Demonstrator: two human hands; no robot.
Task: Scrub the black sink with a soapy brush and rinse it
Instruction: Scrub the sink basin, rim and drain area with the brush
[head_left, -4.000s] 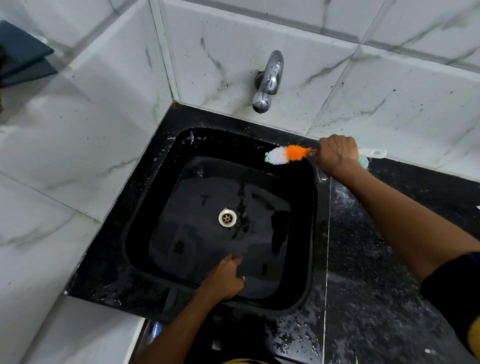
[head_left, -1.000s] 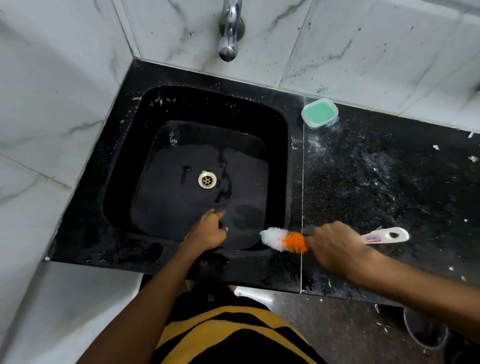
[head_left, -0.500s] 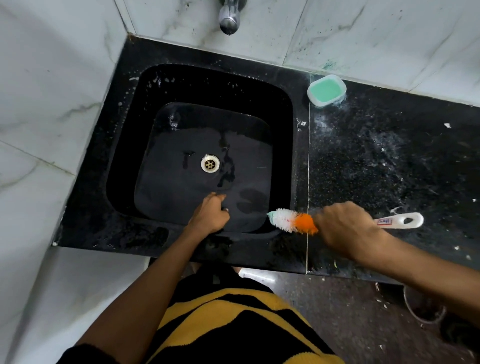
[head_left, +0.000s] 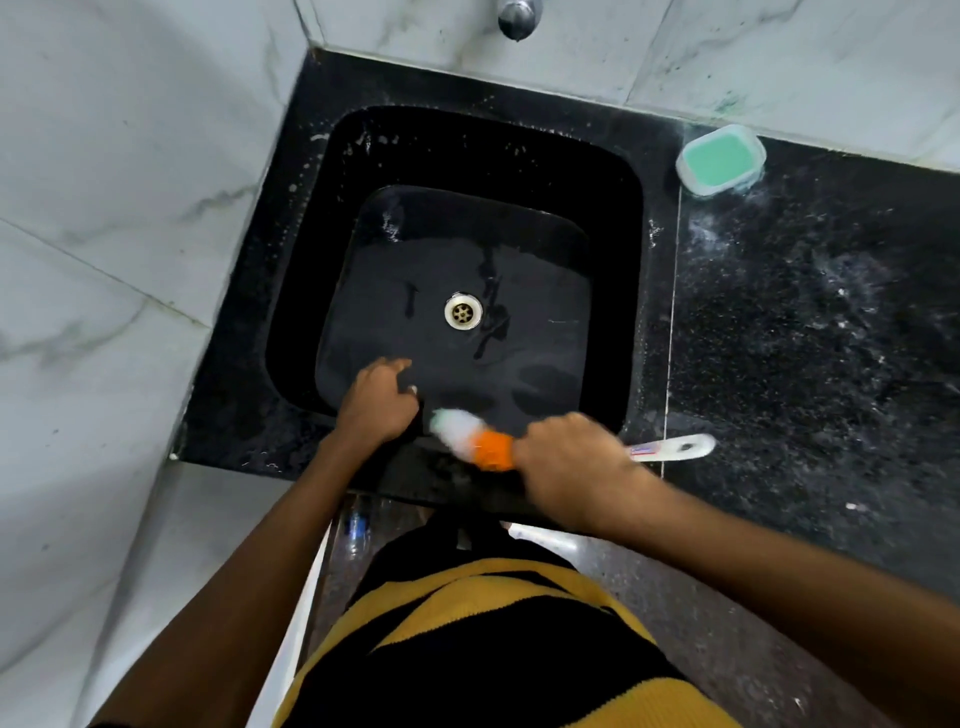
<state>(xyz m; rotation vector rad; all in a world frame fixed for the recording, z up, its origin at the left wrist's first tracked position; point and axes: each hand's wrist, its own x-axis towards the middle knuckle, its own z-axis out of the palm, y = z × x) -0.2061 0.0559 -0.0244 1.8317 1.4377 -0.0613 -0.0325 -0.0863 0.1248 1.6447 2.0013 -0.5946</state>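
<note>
The black sink (head_left: 457, 270) was a square, round-cornered basin sunk into a dark speckled tabletop (head_left: 810, 322), its floor matte and streaked with wet patches, with flecks of white foam clinging to the far wall and rim. A small metal drain (head_left: 463, 310) sat near the middle of the floor, just beyond the left hand (head_left: 378, 404). That hand lay on the near edge of the basin with its fingers curled over the lip into the bowl. Just beside it, the right hand (head_left: 569, 467) was wrapped tight round the handle of a scrubbing brush (head_left: 470, 441). The brush's head, white at the tip and orange nearer the fist, pointed toward the left hand and lay against the sink's near rim; it was blurred. The white handle end, with a hanging hole, stuck out past the right hand over the tabletop. Well beyond the right hand, against the marble-tiled wall (head_left: 130, 182), stood a small tub of green soap (head_left: 721, 159). A tap spout (head_left: 514, 18) showed at the top edge, beyond the basin.
</note>
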